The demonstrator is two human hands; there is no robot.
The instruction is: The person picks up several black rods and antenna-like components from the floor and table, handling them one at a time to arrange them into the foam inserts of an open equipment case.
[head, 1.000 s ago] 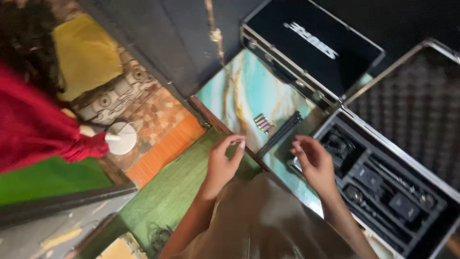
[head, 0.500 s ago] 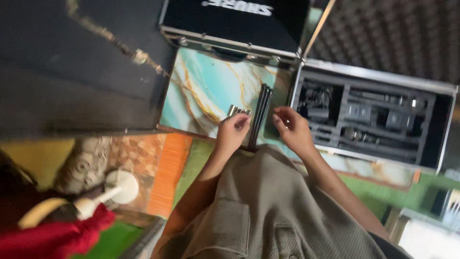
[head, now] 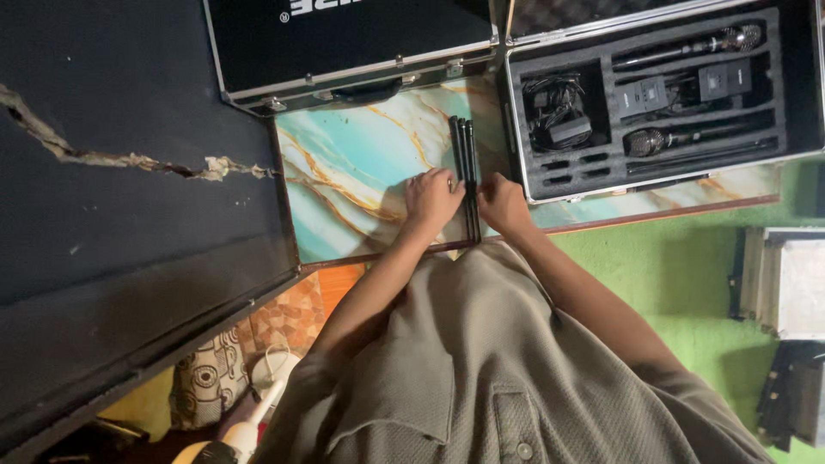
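Head view shows the left hand (head: 432, 199) and right hand (head: 503, 204) pressed against either side of a bundle of thin black rods (head: 467, 176), fingers curled loosely on it rather than lifting it off the marble-patterned bench (head: 352, 172). Beyond the right hand, the open foam-lined case (head: 662, 86) already holds two microphones and its slots look filled, so the rods seem to be what remains unpacked.
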